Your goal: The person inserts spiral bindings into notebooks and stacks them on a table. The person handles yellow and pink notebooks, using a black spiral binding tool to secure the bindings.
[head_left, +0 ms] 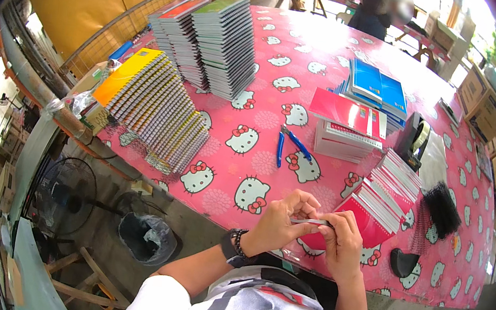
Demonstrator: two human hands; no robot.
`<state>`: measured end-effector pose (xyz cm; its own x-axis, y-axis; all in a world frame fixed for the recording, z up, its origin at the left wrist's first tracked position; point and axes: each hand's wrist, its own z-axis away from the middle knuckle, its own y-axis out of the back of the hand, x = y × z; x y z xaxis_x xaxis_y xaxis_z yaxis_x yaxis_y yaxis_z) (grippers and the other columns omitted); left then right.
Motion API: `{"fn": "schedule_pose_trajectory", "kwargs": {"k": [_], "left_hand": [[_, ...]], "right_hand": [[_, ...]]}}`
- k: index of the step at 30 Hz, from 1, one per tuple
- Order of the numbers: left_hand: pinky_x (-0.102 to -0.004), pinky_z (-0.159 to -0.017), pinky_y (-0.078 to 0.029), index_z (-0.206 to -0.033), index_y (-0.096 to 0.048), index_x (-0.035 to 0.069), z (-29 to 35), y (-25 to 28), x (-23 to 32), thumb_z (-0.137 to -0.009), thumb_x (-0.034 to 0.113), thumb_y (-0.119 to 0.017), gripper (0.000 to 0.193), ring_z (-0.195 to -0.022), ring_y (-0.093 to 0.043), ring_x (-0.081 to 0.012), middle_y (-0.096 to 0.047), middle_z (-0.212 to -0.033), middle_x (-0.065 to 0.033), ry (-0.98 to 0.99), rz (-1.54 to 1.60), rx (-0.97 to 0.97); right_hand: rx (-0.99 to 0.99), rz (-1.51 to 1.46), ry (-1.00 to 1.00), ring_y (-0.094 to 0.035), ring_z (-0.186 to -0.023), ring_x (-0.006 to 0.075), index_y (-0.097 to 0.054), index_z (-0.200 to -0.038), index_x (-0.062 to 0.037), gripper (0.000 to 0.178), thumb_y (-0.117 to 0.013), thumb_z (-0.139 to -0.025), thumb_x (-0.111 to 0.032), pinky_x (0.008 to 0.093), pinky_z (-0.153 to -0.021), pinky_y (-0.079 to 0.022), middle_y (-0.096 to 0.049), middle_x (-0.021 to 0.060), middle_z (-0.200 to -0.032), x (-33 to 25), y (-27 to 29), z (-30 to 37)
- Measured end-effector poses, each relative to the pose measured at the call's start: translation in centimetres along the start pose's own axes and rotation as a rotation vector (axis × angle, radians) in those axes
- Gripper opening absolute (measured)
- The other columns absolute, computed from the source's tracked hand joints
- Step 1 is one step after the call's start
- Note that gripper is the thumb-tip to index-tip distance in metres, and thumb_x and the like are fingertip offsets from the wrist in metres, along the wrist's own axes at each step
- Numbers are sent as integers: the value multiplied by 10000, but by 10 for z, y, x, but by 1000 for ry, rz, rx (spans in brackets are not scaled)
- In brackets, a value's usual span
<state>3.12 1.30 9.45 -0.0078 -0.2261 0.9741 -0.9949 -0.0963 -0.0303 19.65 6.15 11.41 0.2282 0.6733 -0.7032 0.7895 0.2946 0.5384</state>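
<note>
At the near edge of the table, my left hand [288, 217] and my right hand [344, 238] meet, fingers pinched on a thin, pale flat thing [312, 222] seen edge-on; its kind is hard to tell. Just right and beyond lie fanned red-covered booklets [382, 199] with white page edges. Blue-handled pliers [292, 146] rest farther out, jaws pointing away. Behind the booklets stands a stack of red notebooks [348, 127], its top one askew. To the right sits a bundle of black binding coils [441, 210], with a small black curved object [403, 263] nearer me.
Tall stacks of spiral notebooks, yellow [155, 106] and green [224, 47], stand at the left. Blue notebooks [376, 90] and a black tape dispenser [414, 141] are at the back right. A lined bin [148, 239] and a fan [63, 197] stand on the floor left. A person [372, 9] is beyond.
</note>
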Motion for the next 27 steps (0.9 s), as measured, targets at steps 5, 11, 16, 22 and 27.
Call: {"fn": "schedule_pose_trajectory", "kwargs": {"k": [5,11,16,22,27], "left_hand": [[-260,-675,-509,-1205,-467,49,1,94,76,-947,246,-569,341,-814,-576,-131,-581,-1004,-73,-382,-224,548],[-249,-722,-507,-1246,-531,43,4,284,205,-903,224,-654,407,-893,-584,-136,-599,-1067,-64,-530,-627,1035],[-237,-726,-480,-1081,-643,3,5,345,166,-880,194,-679,279,-785,-581,-103,-636,-904,-46,-75,-1022,952],[-256,-775,-491,-1054,-624,-17,7,296,190,-872,128,-685,241,-859,-599,-134,-625,-1006,-80,-521,-820,1146],[-265,-831,-486,-1060,-580,12,29,191,165,-859,86,-694,243,-919,-574,-134,-590,-1025,-52,-628,-526,1032]], "right_hand": [[247,65,76,-532,-1139,271,-460,-1318,-13,591,-664,-873,-344,356,-934,-421,-576,133,-1212,5,23,-2],[293,-4,-255,-551,-1095,252,-579,-1183,-28,367,-660,-865,-193,340,-903,-429,-584,130,-1192,36,65,22],[290,94,-280,-552,-1078,238,-624,-1088,-19,269,-653,-863,-164,341,-892,-430,-605,125,-1146,40,75,24],[433,139,-190,-556,-1037,206,-632,-1037,-1,180,-624,-880,-89,322,-923,-417,-613,112,-1097,50,91,26],[523,-38,-166,-556,-957,152,-631,-990,10,111,-604,-888,-28,281,-852,-433,-618,106,-1050,51,82,39]]}}
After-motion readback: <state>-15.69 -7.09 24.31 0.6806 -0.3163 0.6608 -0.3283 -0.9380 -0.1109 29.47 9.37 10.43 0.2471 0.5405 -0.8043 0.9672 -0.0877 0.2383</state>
